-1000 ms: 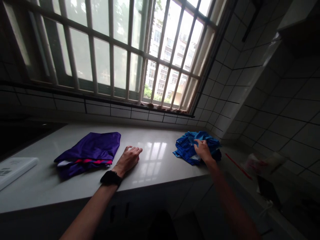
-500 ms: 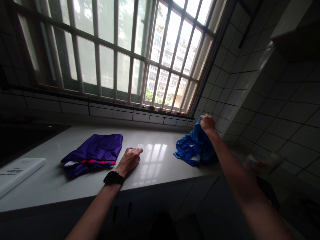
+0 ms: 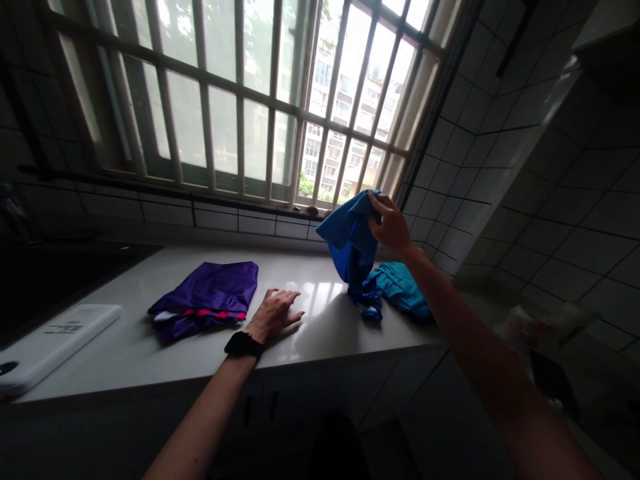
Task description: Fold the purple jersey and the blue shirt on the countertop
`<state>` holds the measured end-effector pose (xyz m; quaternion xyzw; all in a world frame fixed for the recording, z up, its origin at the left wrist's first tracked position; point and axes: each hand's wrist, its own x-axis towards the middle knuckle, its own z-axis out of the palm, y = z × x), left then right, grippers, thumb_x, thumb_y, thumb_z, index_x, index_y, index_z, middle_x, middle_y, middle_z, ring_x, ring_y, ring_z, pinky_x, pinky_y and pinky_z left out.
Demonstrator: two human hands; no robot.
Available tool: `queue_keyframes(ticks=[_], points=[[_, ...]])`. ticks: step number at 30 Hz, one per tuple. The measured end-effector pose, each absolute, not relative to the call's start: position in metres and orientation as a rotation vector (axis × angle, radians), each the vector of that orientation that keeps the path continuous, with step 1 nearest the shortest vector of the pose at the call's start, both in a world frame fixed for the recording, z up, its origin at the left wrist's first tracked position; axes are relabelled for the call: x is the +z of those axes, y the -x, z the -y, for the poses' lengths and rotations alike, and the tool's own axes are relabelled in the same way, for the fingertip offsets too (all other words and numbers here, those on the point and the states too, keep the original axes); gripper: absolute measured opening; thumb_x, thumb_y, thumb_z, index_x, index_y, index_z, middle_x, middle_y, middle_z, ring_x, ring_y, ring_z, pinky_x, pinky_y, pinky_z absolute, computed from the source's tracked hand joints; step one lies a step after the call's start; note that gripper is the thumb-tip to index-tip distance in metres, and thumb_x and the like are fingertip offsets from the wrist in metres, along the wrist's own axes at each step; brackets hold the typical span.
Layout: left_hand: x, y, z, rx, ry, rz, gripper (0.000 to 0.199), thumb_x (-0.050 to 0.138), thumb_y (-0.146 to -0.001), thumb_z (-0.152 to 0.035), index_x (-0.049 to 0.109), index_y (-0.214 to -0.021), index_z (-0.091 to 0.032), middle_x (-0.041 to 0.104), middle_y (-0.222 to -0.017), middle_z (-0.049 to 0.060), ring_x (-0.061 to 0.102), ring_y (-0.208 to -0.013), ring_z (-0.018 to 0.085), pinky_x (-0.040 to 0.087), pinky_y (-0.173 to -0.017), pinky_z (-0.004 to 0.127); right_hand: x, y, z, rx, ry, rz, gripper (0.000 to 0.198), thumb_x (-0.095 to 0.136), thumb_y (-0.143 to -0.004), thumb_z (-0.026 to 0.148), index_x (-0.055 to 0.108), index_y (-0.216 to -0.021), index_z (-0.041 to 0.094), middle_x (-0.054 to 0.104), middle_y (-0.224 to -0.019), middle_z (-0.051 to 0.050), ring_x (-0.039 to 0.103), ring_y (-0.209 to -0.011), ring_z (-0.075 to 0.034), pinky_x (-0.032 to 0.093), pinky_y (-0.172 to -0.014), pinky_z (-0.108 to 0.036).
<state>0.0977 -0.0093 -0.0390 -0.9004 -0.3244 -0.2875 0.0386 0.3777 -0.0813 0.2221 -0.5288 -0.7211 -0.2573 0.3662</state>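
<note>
Pinched in the fingers of my right hand (image 3: 390, 223) is a blue garment (image 3: 345, 257), raised so that it hangs down and its lower end is at the countertop (image 3: 310, 340). Behind my right forearm lies a crumpled turquoise garment (image 3: 400, 287), partly hidden by the arm. My left hand (image 3: 275, 313), with a black watch at the wrist, is over the counter with its fingers apart and nothing in them. To its left rests a folded purple garment (image 3: 213, 290) with a pink and white stripe along its near edge.
A white flat device (image 3: 65, 340) lies at the counter's left, beside a dark sink (image 3: 50, 273). Along the back, a barred window (image 3: 250, 113) rises above a tiled wall. Blurred items sit in the dark at right. The counter's front edge drops to dark cabinets.
My right hand has lifted the blue garment and carried it leftward, uncovering the turquoise garment. The fingers of my left hand have spread. The view has shifted slightly.
</note>
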Motion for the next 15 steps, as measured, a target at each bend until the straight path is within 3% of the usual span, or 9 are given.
queue_keyframes(ticks=[6,9,11,13,15], points=[[-0.039,-0.099,0.009,-0.930,2.757,1.032,0.046,0.066,-0.090,-0.046,0.065,-0.126,-0.017,0.078,-0.107,0.013,0.073,-0.102,0.032,0.042,-0.108,0.051,0.201,-0.325,0.099,-0.324,1.132,1.977,0.043,0.057,-0.099,0.031,0.069,-0.139,0.023,0.069,-0.136,-0.008,0.062,-0.128,-0.025,0.050,-0.109,-0.038],[-0.038,-0.097,0.008,-0.996,2.667,1.187,0.036,0.063,-0.092,-0.042,0.065,-0.120,-0.018,0.077,-0.105,0.014,0.072,-0.101,0.032,0.044,-0.103,0.049,0.182,-0.305,0.111,0.190,1.193,2.344,0.039,0.059,-0.100,0.049,0.080,-0.117,0.020,0.079,-0.109,-0.007,0.072,-0.103,-0.022,0.055,-0.093,-0.033],[-0.038,-0.094,0.006,-1.067,2.604,1.308,0.029,0.056,-0.094,-0.032,0.063,-0.120,-0.020,0.077,-0.106,0.014,0.072,-0.101,0.030,0.045,-0.101,0.046,0.167,-0.304,0.114,0.530,1.345,2.499,0.049,0.054,-0.101,0.058,0.082,-0.096,0.018,0.080,-0.090,-0.006,0.074,-0.084,-0.020,0.055,-0.083,-0.030],[-0.037,-0.093,0.004,-1.129,2.588,1.388,0.031,0.051,-0.095,-0.024,0.062,-0.123,-0.020,0.077,-0.106,0.012,0.072,-0.098,0.027,0.045,-0.101,0.044,0.153,-0.313,0.112,0.555,1.600,2.442,0.063,0.044,-0.105,0.060,0.079,-0.076,0.017,0.078,-0.077,-0.007,0.073,-0.074,-0.019,0.053,-0.080,-0.029],[-0.036,-0.092,0.004,-1.161,2.604,1.414,0.031,0.050,-0.093,-0.022,0.062,-0.121,-0.019,0.077,-0.104,0.010,0.072,-0.095,0.026,0.044,-0.102,0.045,0.137,-0.330,0.106,0.337,1.936,2.272,0.067,0.039,-0.108,0.055,0.077,-0.068,0.016,0.078,-0.076,-0.011,0.074,-0.075,-0.021,0.051,-0.080,-0.030]])
